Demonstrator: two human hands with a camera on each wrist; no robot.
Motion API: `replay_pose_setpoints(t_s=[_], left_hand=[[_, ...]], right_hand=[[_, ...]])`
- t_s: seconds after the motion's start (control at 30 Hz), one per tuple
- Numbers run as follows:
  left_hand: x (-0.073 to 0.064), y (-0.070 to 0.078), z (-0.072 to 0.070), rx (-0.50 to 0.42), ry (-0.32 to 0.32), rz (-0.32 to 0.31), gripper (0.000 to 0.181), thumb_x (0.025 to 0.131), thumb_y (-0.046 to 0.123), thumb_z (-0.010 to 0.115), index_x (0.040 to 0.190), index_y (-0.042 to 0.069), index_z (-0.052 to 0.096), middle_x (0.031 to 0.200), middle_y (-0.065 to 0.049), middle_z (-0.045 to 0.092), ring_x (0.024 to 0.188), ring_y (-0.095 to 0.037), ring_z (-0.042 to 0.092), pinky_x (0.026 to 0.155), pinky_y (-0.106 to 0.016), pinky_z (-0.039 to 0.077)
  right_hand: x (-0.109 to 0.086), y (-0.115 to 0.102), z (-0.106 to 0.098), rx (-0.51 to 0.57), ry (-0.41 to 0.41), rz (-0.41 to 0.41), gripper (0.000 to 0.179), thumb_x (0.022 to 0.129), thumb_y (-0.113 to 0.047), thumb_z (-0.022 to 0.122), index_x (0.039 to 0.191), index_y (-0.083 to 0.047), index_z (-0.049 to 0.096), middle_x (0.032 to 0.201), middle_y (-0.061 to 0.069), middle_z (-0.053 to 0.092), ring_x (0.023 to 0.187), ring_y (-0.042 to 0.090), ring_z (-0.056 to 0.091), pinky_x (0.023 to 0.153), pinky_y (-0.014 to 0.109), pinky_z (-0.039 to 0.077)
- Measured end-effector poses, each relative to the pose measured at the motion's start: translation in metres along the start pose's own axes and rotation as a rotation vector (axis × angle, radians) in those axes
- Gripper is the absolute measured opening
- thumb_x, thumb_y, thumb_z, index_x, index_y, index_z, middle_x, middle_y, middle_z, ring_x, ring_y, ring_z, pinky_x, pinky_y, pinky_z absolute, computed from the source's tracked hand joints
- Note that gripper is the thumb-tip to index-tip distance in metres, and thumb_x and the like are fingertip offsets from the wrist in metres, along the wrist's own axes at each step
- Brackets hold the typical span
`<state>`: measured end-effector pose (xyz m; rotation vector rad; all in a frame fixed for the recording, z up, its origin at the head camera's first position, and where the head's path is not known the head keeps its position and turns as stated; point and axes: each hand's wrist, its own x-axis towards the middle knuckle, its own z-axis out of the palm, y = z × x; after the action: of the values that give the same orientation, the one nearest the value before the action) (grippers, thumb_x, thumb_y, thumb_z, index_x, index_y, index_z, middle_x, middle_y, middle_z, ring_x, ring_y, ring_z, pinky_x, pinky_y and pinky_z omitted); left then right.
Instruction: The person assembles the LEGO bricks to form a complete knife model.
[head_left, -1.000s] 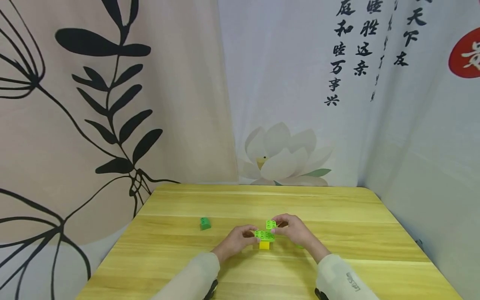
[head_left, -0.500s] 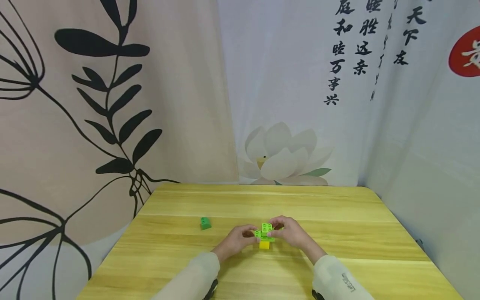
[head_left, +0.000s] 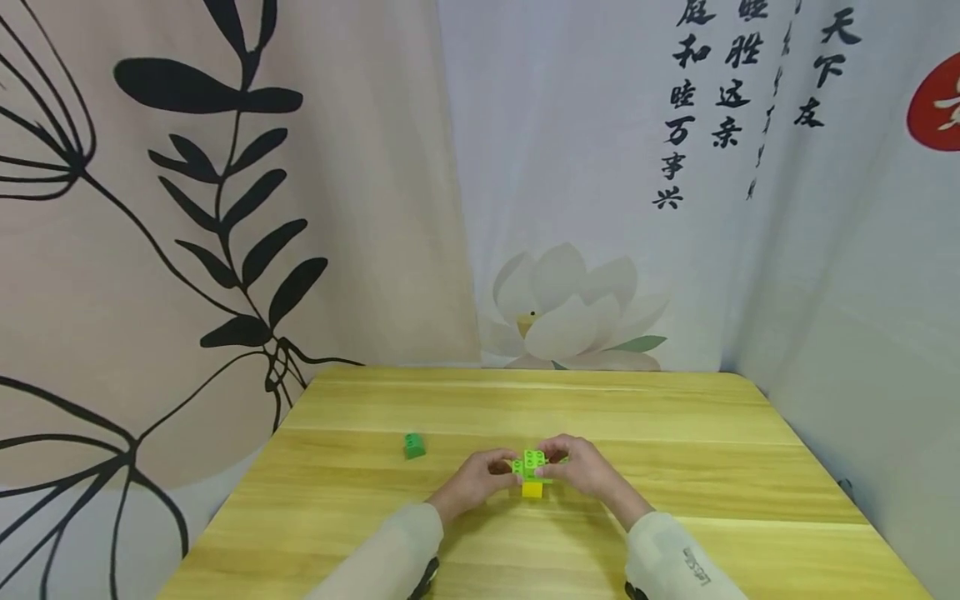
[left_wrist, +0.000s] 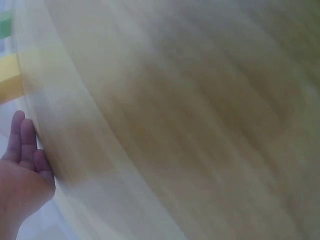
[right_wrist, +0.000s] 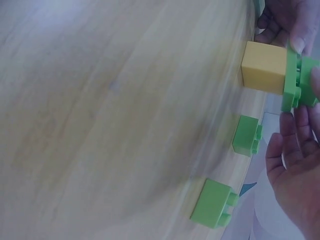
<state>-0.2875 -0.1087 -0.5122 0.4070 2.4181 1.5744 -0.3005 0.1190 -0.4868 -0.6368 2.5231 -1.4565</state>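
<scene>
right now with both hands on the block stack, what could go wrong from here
The upper green block, pinched by the right hand, might seat crookedly if its studs and sockets are misaligned.
The flat green piece, held by the left hand, overhangs the yellow block, so an off-centre press could tip the stack.
Two loose green blocks on the table might get knocked.

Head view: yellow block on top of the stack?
No, the yellow block is at the bottom, beneath the stack's green pieces.
</scene>
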Motion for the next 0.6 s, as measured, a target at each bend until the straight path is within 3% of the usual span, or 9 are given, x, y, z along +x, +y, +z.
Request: replay_pose_setpoints(t_s=[0.6], left_hand=[[0.0032, -0.0008, 0.0005, 0.010, -0.005, 0.014, 0.036, 0.093, 0.029, 0.071, 0.127, 0.016, 0.065, 0.103, -0.001, 0.065, 0.094, -0.018, 0.059, 0.081, -0.039, 0.049]], right_hand=[[0.0015, 0.0019, -0.0018, -0.016, -0.031, -0.005, 0.029, 0.091, -0.021, 0.074, 0.115, -0.005, 0.068, 0.102, 0.001, 0.062, 0.094, 0.019, 0.056, 0.083, 0.040, 0.050]])
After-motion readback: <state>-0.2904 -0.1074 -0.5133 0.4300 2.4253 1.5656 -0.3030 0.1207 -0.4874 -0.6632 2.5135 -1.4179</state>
